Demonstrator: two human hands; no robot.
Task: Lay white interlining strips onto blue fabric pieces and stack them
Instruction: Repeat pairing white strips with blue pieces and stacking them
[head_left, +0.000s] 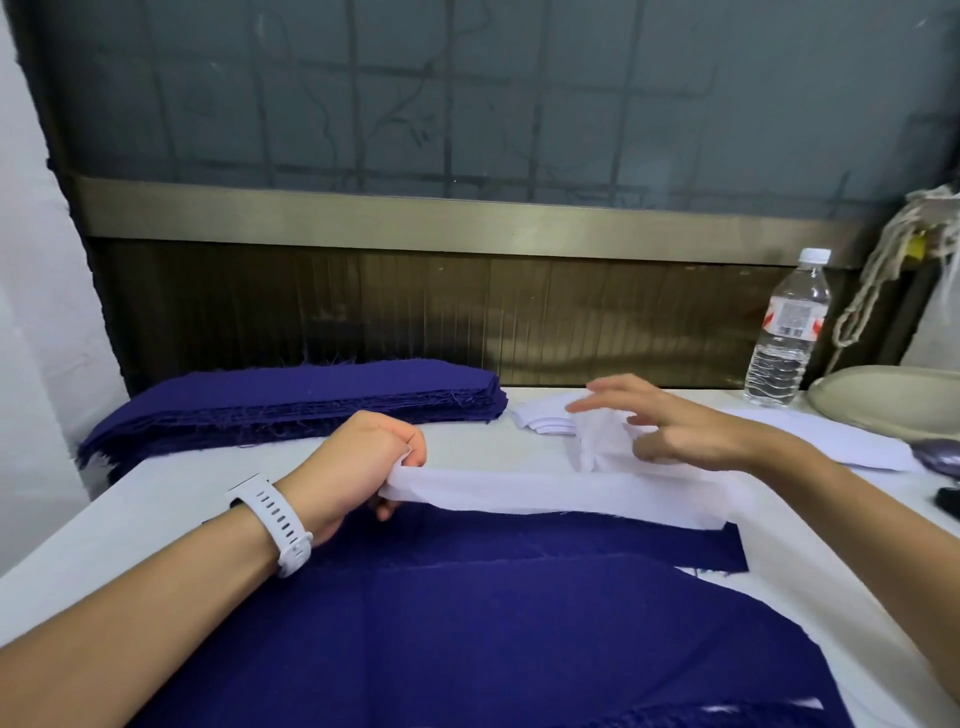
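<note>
Now a white interlining strip (545, 493) is held stretched across the middle of the table (831, 597), above the far long edge of a blue fabric piece (597, 543). Its left end is pinched in the curled fingers (410, 456) of the left hand (363, 462), seemingly so that the limp strip is kept taut and can be lined up with the blue edge before it is lowered. The right hand (675, 431) is held over the strip's right part with its fingers (618, 385) straightened and spread, gripping nothing; whether they touch the strip cannot be told through the blur. That flat hand is judged to be placed for smoothing the strip down.

The strip's right end is already draped onto the blue piece near its right end, while the left end is held raised. A larger spread of blue fabric (493, 639) is laid beneath, towards the near edge.

A stack of blue fabric pieces (311, 397) is kept at the far left corner, and a pile of white interlining strips (540, 418) along the far edge, just beside the right hand, presumably within easy reach. A water bottle (784, 332) is stood upright towards the far right corner. The laying step is judged part done.
</note>
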